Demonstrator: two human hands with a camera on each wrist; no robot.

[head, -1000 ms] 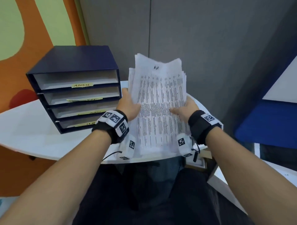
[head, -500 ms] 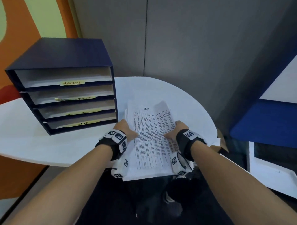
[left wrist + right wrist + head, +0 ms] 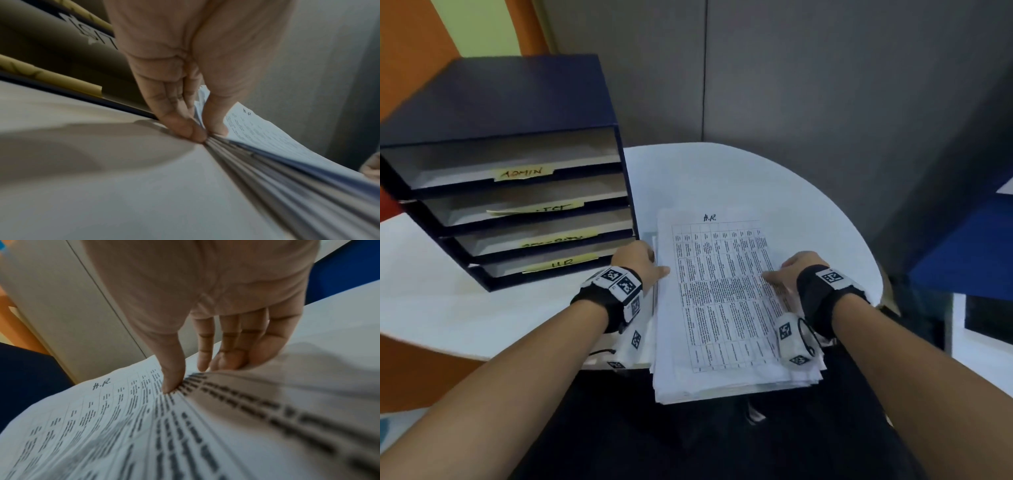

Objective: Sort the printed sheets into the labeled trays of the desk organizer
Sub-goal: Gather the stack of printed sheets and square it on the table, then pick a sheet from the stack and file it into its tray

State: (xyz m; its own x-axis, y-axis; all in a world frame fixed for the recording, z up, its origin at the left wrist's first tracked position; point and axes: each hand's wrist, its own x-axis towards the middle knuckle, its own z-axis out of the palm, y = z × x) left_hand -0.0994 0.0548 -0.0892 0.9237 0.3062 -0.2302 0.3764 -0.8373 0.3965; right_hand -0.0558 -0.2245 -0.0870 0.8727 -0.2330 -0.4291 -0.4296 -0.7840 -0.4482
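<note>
A stack of printed sheets (image 3: 722,301) lies flat on the white round table (image 3: 722,178), its near end hanging over the table's edge. The top sheet is a printed grid marked "H.R." by hand. My left hand (image 3: 640,263) holds the stack's left edge, thumb on top and fingers along the side (image 3: 205,133). At the right edge my right hand (image 3: 794,270) pinches the stack (image 3: 123,426), thumb on the print and fingers underneath (image 3: 195,378). The dark blue organizer (image 3: 517,113) stands just left, with several trays labelled on yellow tape, ADMIN (image 3: 522,172) uppermost and HR (image 3: 561,263) lowest.
A grey partition wall (image 3: 791,85) rises behind the table. A blue panel (image 3: 962,246) stands at the right, past the table's rim. Orange and green wall shows at the upper left. My dark-clothed lap is below the table's near edge.
The stack, held upright in front of me a second ago, has come down flat onto the table. Both hands went down with it and kept their hold on its edges.
</note>
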